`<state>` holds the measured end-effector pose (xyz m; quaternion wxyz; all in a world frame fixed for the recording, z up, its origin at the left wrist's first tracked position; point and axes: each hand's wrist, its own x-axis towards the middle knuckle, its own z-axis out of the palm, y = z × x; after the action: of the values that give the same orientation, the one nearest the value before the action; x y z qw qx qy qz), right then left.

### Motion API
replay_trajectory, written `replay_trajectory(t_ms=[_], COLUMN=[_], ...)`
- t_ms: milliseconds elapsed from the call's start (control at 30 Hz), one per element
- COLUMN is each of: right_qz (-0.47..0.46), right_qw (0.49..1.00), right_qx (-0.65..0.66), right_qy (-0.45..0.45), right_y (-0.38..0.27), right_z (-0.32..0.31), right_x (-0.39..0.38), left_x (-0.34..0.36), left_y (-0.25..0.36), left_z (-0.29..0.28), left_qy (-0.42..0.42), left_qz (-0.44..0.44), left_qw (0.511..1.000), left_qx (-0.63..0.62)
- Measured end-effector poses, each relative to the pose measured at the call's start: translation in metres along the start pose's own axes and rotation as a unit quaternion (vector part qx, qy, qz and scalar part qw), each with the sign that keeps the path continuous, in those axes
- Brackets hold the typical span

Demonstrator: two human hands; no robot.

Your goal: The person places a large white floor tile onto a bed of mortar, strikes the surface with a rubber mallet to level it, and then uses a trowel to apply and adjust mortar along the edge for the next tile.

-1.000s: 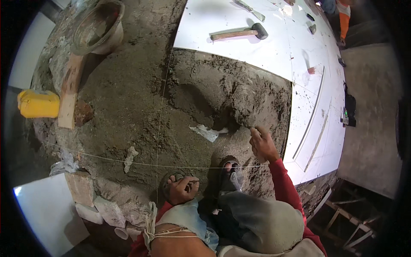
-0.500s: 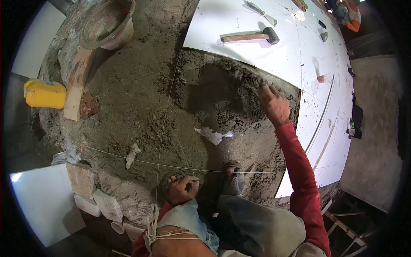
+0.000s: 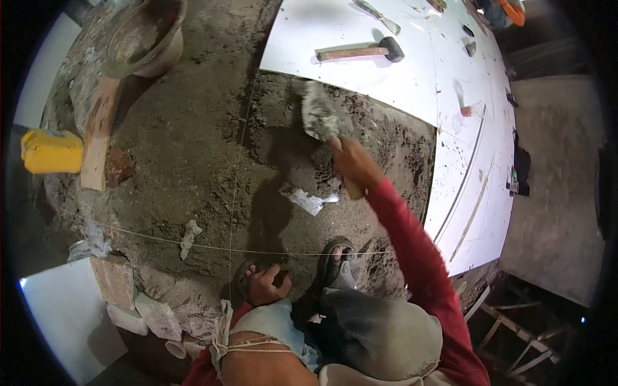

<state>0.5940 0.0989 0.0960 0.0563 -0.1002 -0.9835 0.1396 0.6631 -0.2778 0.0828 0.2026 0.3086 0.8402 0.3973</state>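
My right hand [image 3: 355,165] grips a trowel by its wooden handle [image 3: 354,189]. The mortar-coated blade [image 3: 320,114] points away from me, over the damp grey mortar bed [image 3: 293,145] beside the laid white tiles [image 3: 335,29]. Motion slightly blurs this hand. My left hand [image 3: 269,285] hangs low by my left foot, its fingers loosely bent and apart, with nothing visible in them. A crumpled piece of pale plastic [image 3: 310,201] lies on the mortar, nearer to me than the trowel.
A mallet [image 3: 360,53] and a scraper [image 3: 378,16] rest on the tiles. Strings [image 3: 277,251] cross the bed. Toward the left are a bucket [image 3: 145,42], a wooden board [image 3: 102,135], a yellow jug [image 3: 53,152] and a loose tile [image 3: 71,321]. Another person [image 3: 505,13] is far right.
My right hand has swung left and nearer, bringing the trowel blade into plain view above the mortar. My left hand stays by my foot. The whole view has shifted slightly.
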Motion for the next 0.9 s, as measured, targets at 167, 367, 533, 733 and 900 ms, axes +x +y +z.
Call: replay_trajectory(t_ms=[167,367,533,733,900], right_qz=[0.143,0.278,0.311,0.535,0.375], right_qw=[0.954,0.951,0.941,0.788,0.825], right_qx=[-0.061,-0.055,0.021,0.274,0.417], right_qy=[-0.255,-0.123,-0.130,-0.134,-0.070], right_y=[0.007,0.030,0.034,0.016,0.029], right_z=[-0.048,-0.064,-0.065,-0.090,-0.019], right_x=[0.031,-0.013,-0.028,-0.048,-0.043], left_x=[-0.004,0.000,-0.001,-0.006,0.002], left_y=[-0.005,-0.001,-0.003,-0.009,0.002], left_z=[-0.004,-0.013,-0.015,-0.017,-0.011], left_qy=[0.019,0.009,-0.003,0.027,0.006], left_qz=[-0.038,-0.051,-0.041,-0.055,-0.037], left_qw=[0.998,0.993,0.993,0.991,0.995], left_qx=[-0.045,-0.107,-0.108,-0.117,-0.093])
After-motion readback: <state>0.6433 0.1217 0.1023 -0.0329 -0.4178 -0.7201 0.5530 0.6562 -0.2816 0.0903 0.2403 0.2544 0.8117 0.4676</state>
